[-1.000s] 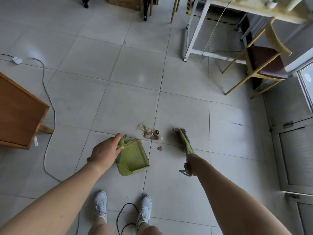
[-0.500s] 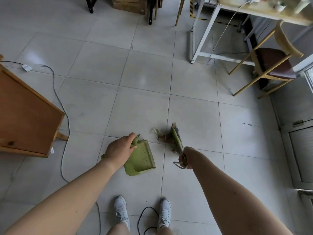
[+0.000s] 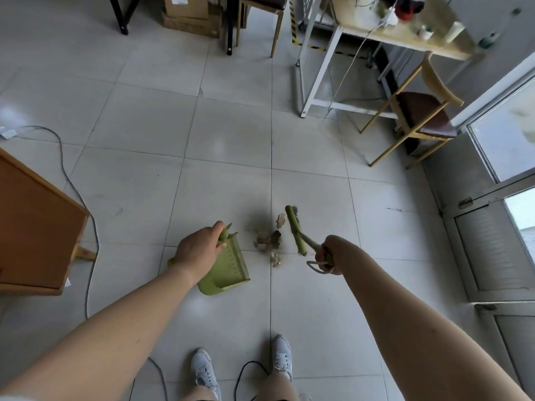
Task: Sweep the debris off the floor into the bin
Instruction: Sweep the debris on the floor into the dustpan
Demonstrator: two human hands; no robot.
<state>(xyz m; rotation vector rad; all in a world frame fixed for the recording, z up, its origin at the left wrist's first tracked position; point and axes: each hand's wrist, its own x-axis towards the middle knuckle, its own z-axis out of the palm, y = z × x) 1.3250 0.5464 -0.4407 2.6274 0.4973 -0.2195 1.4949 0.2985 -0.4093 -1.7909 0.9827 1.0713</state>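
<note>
A small pile of brown debris (image 3: 267,240) lies on the grey tiled floor, with one loose scrap (image 3: 280,220) a little farther away. My left hand (image 3: 197,250) grips the green dustpan (image 3: 228,270), which rests on the floor just left of the pile. My right hand (image 3: 328,254) holds the handle of the green hand brush (image 3: 295,228), whose head stands just right of the debris with its bristles facing right. No bin is in view.
A wooden cabinet (image 3: 34,227) stands at the left with a grey cable (image 3: 78,192) running past it. A wooden chair (image 3: 419,117) and a white-legged table (image 3: 318,68) are at the back right. Cardboard boxes (image 3: 191,15) sit at the back. My white shoes (image 3: 204,369) are below.
The brush swept left into the debris, then drew back to the right of it. The pile has shifted closer to the dustpan. The camera view has tilted upward.
</note>
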